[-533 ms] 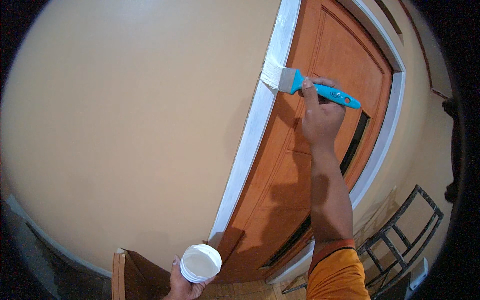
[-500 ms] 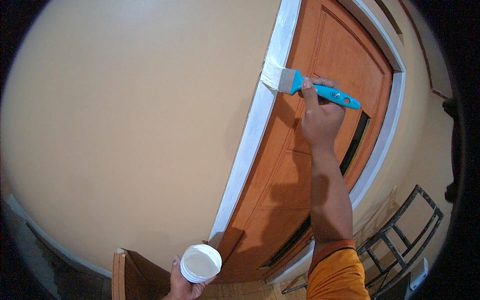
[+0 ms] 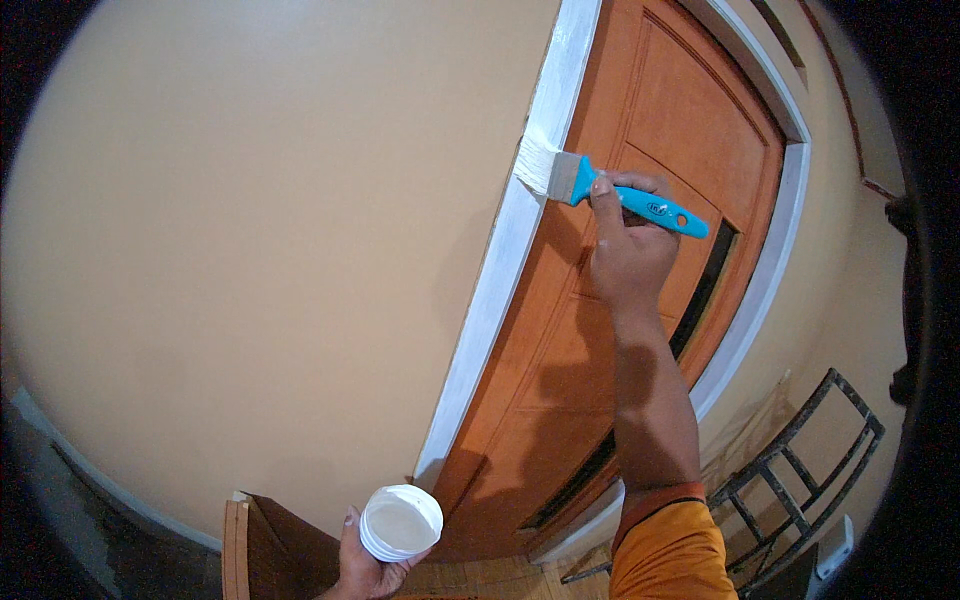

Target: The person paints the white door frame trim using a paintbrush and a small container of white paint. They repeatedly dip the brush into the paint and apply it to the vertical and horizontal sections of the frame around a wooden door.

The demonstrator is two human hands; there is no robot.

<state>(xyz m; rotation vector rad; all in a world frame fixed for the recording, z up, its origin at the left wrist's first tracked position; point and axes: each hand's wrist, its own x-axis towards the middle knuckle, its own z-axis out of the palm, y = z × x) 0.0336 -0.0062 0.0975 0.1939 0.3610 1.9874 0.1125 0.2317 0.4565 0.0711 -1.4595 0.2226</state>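
One paintbrush [image 3: 584, 181], turquoise-handled, which we list as pinched between the thumb and bent fingers of the right hand [image 3: 632, 258], its bristles beyond the fingertips to the left, laid against the white door frame [image 3: 502, 265], its handle end jutting past the fingers to the right. One white tub [image 3: 402, 523], open-topped, which we enter as gripped by the left hand [image 3: 364, 570], thumb along its left side, fingers curled round beneath it.
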